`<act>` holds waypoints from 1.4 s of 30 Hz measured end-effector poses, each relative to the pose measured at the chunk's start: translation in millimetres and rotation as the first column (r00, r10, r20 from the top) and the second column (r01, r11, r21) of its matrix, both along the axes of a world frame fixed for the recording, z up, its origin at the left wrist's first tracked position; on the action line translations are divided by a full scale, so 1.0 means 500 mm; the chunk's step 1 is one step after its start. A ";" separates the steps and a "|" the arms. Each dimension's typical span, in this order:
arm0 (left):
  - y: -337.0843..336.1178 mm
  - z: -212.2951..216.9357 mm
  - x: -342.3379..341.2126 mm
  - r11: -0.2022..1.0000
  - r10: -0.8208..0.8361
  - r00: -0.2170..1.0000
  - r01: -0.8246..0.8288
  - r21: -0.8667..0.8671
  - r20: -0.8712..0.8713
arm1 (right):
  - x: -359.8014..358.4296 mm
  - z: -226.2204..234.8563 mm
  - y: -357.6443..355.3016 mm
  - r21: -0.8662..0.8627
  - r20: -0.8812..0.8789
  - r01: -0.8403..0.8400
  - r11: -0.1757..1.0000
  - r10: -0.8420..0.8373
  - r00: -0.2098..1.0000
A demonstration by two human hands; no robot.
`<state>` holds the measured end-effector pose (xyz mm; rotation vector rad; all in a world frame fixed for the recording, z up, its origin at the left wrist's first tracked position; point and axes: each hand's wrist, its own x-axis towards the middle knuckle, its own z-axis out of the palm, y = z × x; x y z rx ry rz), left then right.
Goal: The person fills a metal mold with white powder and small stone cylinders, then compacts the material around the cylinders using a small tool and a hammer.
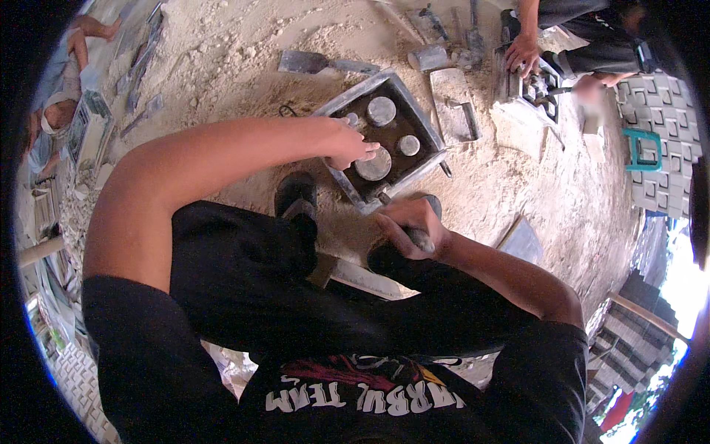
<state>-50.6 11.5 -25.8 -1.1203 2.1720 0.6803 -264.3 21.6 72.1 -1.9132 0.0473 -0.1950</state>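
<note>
In front of me a square grey-framed moulding box [420, 111] sits at an angle on the sandy ground, filled with dark material. Several round grey discs lie in it, among them a far disc [381, 111], a small disc [408, 145] and a large near disc [376, 167]. My left hand [346, 145] reaches over the box's left side, its fingers stretched out at the large near disc. By the box's near edge, my right hand [414, 224] is closed around a hand tool with a grey rounded end [421, 239]. My fingers hide most of that tool.
Past the box lie a flat-bladed tool [303, 62], a mallet head [427, 57] and a pale metal piece [455, 111]. At upper right another person's hand [523, 56] rests on a second box [547, 111]. A grey plate [520, 240] lies right of my knee; a teal stool [643, 149] stands farther right.
</note>
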 end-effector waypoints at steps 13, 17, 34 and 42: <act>-0.009 0.029 -0.007 0.995 0.028 0.999 -0.029 0.091 0.016 | -0.014 0.015 -0.018 -0.124 0.182 -0.089 0.988 0.111 0.977; -0.002 0.037 0.002 1.000 0.008 0.998 -0.009 -0.005 -0.068 | -0.008 0.027 -0.051 -0.077 0.008 0.369 0.926 -0.370 0.929; 0.021 0.027 0.006 0.982 -0.062 0.997 0.054 -0.182 -0.039 | -0.023 0.059 -0.122 0.012 -0.104 0.382 0.924 -0.379 0.920; 0.023 0.014 -0.019 0.974 -0.066 0.994 0.046 -0.221 -0.084 | -0.013 0.081 -0.147 0.079 -0.053 0.563 0.822 -0.561 0.826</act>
